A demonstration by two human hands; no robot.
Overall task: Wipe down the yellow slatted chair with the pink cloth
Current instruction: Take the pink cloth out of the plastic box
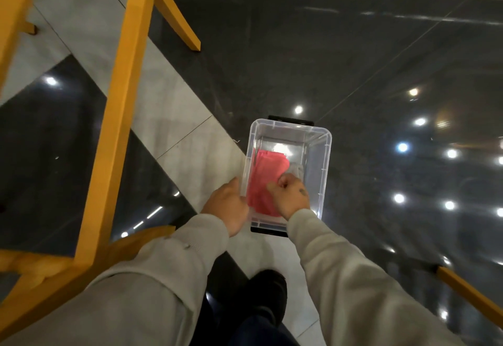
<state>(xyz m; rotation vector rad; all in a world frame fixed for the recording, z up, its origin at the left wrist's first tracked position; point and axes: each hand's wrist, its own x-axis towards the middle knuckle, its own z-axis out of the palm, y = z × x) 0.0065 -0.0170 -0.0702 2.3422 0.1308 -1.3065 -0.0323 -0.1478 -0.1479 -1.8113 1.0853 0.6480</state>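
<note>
sleeves (351, 272): long, loose, pale grey-beige fabric, ribbed cuffs at both wrists, running from the lower frame up to centre | right hand (291, 196): small dark marking on its back | left hand (228, 204): bare, no marking seen | trousers (245, 329): dark navy, bottom centre | shoe (269, 288): black, blurred

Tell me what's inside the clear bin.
The clear bin holds the pink cloth, with something pale grey beside it. The right hand covers part of both; anything beneath is hidden.
</note>
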